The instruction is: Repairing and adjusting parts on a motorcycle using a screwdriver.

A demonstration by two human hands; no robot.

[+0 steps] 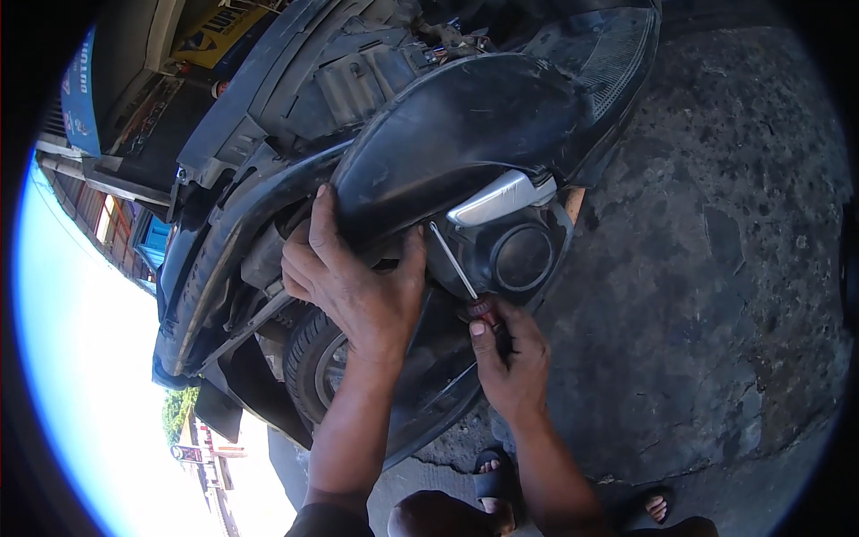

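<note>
My left hand (358, 291) rests against the edge of a glossy black body panel (447, 112) on a scooter. Its index finger and thumb are spread wide and touch the panel, while the other fingers are bent. In my right hand (514, 367) is a screwdriver (453, 259) with a red and dark handle and a thin metal shaft. The shaft slants up and left, its tip near the panel's lower edge beside a silver trim piece (503, 199). Whether the tip touches anything, I cannot tell. A round black cover (523, 257) lies right of the shaft.
A scooter tyre (309, 367) shows beneath my left forearm. Ribbed black flooring (617, 54) is at the scooter's far end. Stained concrete floor (707, 295) spreads to the right. A sandalled foot (492, 474) is near the lower edge. Bright street shows at left.
</note>
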